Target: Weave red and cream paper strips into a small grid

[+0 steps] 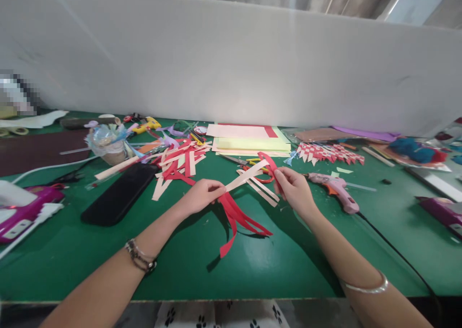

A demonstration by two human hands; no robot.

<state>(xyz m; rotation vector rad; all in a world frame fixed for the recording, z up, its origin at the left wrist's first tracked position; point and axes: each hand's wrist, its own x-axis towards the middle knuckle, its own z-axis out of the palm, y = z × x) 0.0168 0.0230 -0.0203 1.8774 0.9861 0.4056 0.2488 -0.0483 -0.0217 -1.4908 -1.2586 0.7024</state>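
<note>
My left hand (206, 194) pinches a pale pink paper strip (242, 178) together with several red paper strips (236, 212) that hang down and curl toward the table. To its right, my right hand (293, 189) is closed on a folded red paper strip (269, 161) that crosses the far end of the pale strip. Behind and below the hands lie pale loose strips (265, 191) on the table. Scissors with red and yellow handles (260, 173) rest just beyond them. A pile of red and pink strips (180, 162) lies past my left hand.
A pink glue gun (335, 188) with a black cord lies right of my right hand. A black phone (121, 193) is at left. Stacked coloured paper (249, 143) and a red-and-white woven paper piece (330, 153) lie near the white partition (231, 63). Purple power strips (27, 205) flank both sides.
</note>
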